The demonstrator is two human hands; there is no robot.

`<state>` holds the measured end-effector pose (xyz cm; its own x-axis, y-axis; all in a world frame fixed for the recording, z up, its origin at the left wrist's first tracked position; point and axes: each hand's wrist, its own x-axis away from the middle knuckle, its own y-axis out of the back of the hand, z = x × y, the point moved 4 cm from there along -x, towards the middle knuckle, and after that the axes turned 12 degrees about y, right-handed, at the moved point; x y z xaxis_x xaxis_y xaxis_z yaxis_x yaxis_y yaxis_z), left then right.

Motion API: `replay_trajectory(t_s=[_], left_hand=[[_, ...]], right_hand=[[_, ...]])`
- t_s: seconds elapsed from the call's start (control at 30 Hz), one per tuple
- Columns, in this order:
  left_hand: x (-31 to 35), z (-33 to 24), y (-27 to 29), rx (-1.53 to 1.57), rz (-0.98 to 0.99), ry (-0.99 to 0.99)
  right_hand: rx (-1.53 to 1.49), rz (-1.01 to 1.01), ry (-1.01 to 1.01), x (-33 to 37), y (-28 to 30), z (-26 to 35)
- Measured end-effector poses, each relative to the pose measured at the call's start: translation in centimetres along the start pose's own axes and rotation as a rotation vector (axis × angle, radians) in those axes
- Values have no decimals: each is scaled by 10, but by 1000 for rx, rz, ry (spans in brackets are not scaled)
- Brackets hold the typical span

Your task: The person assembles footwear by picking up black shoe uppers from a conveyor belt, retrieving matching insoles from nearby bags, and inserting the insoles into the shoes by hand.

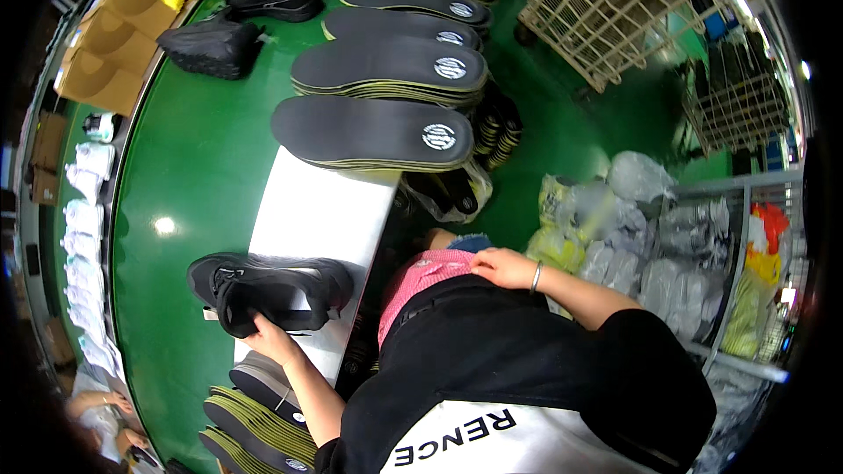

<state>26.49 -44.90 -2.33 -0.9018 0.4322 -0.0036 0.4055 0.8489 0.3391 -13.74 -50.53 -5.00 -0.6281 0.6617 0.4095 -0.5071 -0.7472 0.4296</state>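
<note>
A pair of black shoes (pixel 272 288) lies on the white board (pixel 319 206) in front of me, openings towards me. My left hand (pixel 274 340) grips the near shoe at its collar, the fingers partly inside the opening. At my waist, my right hand (pixel 505 268) is closed against the pink checked cloth (pixel 430 274) and the edge of my black top; whether it pinches anything is hidden. Beyond the shoes, a stack of dark insoles (pixel 373 130) with yellow-green undersides rests on the board. More insoles (pixel 263 426) are piled near my left forearm.
Several more insole stacks (pixel 386 65) reach to the far end. Black shoes (pixel 215 43) and brown cartons (pixel 114 43) are at the far left, with white shoes (pixel 83 246) in a row along the left side. A wire cart (pixel 615 8) and bagged goods (pixel 606 219) are on the right.
</note>
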Motion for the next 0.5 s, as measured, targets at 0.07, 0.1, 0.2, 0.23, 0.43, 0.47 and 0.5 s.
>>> replay_trajectory(t_s=[0.07,0.1,0.2,0.23,0.43,0.47,0.5], left_hand=[[-2,-1,1,18,20,-19],[-2,-1,3,27,30,-28],[11,-27,0,-31,56,-53],[18,-38,3,-280,-54,-141],[101,-136,-48,-425,-189,-663],[119,-147,-66,-354,-113,-735],[141,-156,-85,-340,-42,-785]], right_hand=[[37,-76,75,1,0,-7],[27,-92,72,3,-2,-12],[4,-122,60,16,3,-24],[-8,-131,61,21,6,-28],[-101,-244,-64,78,21,-103],[-126,-253,-81,88,24,-118],[-161,-292,-87,99,29,-130]])
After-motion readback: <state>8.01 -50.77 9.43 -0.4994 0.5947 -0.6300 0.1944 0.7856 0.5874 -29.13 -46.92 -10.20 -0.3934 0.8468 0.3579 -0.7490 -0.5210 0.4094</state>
